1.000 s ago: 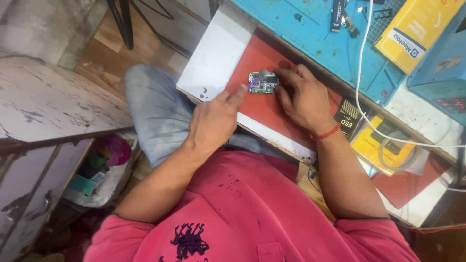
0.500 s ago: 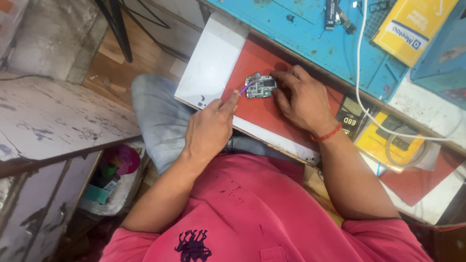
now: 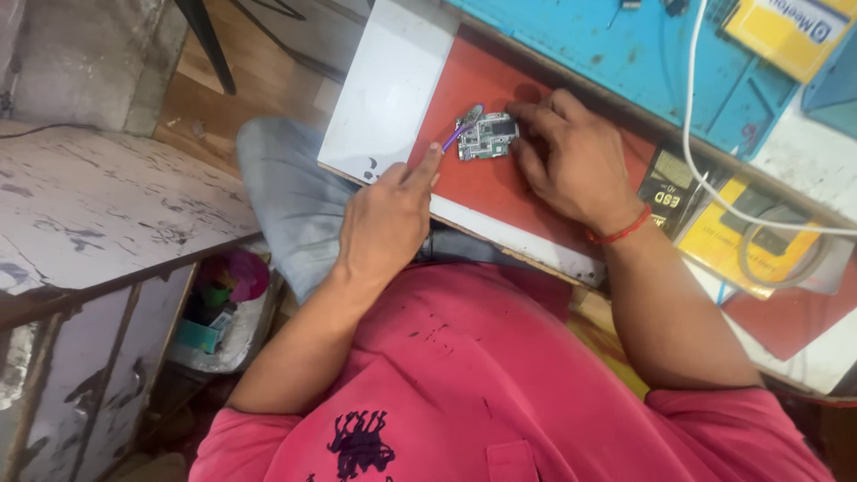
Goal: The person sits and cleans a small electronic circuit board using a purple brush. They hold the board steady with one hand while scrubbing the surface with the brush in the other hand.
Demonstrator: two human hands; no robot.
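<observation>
Mid-job: small circuit board (image 3: 486, 136) sits on red mat (image 3: 500, 178), upper centre of frame, right hand (image 3: 571, 165) fingers pressed on its right edge, left hand (image 3: 388, 219) pinching purple tool (image 3: 460, 132) at its left edge, board still bare, nothing refitted.
</observation>
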